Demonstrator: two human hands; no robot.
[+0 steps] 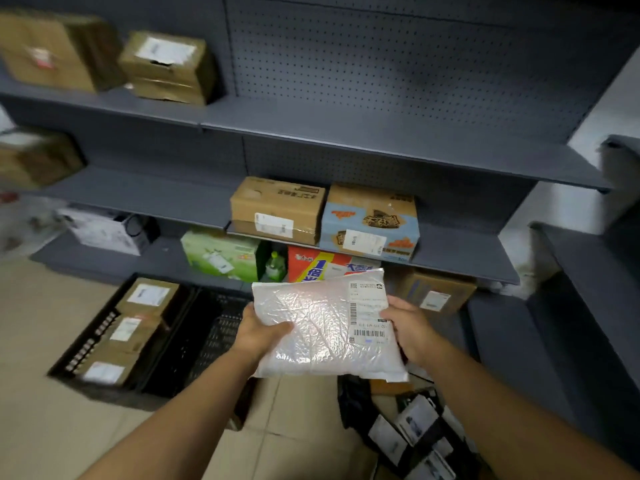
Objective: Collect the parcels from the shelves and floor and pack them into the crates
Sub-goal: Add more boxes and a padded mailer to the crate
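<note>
Both hands hold a white bubble mailer point(327, 327) in the air: the left hand point(259, 336) grips its left edge with the thumb on top, the right hand point(410, 329) clasps its labelled right edge. Below and to the left, a black crate point(194, 344) on the floor holds brown boxes point(130, 327). Beyond, grey shelves point(381, 142) carry more cardboard parcels point(277, 209).

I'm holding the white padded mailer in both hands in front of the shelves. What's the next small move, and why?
Probably swing the white mailer left and down toward the black crate. Both the left hand and right hand already grip its edges, and the crate's right part looks bare beside the brown boxes packed in its left part.
</note>
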